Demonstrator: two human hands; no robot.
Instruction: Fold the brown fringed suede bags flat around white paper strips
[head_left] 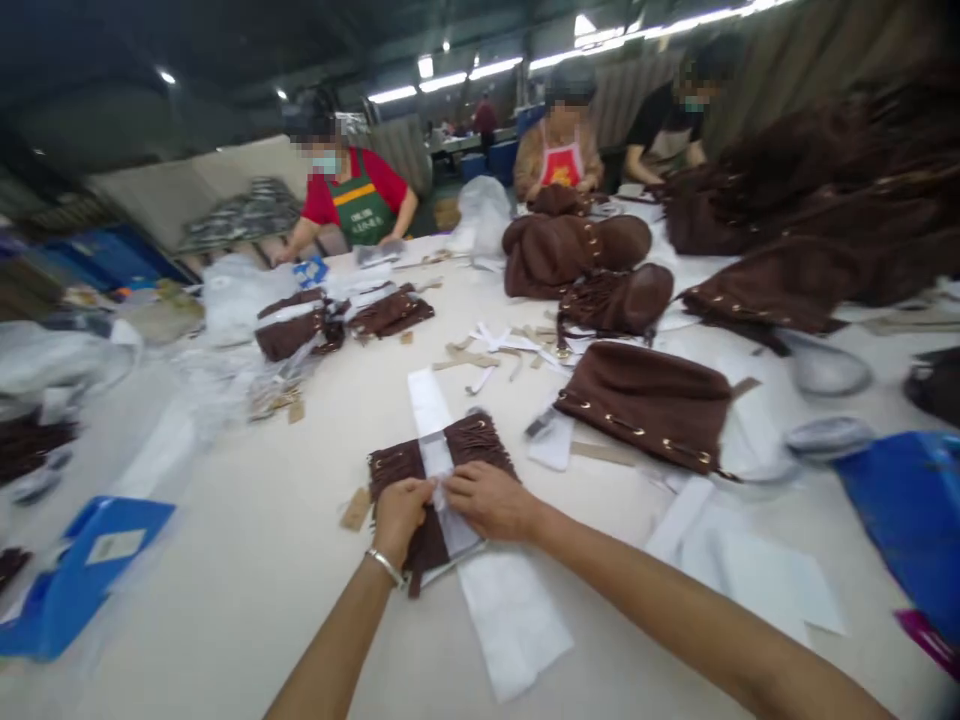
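A dark brown fringed bag (427,548) with gold eyelets lies flat on the table before me. Running lengthwise over its middle is a thin white strip (437,455), partly see-through. From beneath the bag's near edge a wider white sheet (514,625) sticks out. My left hand (405,512) is closed in a pinch at the strip's left edge and rests on the bag. On the opposite edge, my right hand (491,502) has its fingers bent together on the strip; the fingertips are partly hidden. A tan tag (355,509) lies beside the bag's left side.
A larger brown bag (649,400) lies to the right, with more brown bags heaped behind it. White paper pieces (765,570) and loose strips (487,350) are scattered about. Blue bins (97,560) stand at both sides. Several co-workers (360,195) work across the table.
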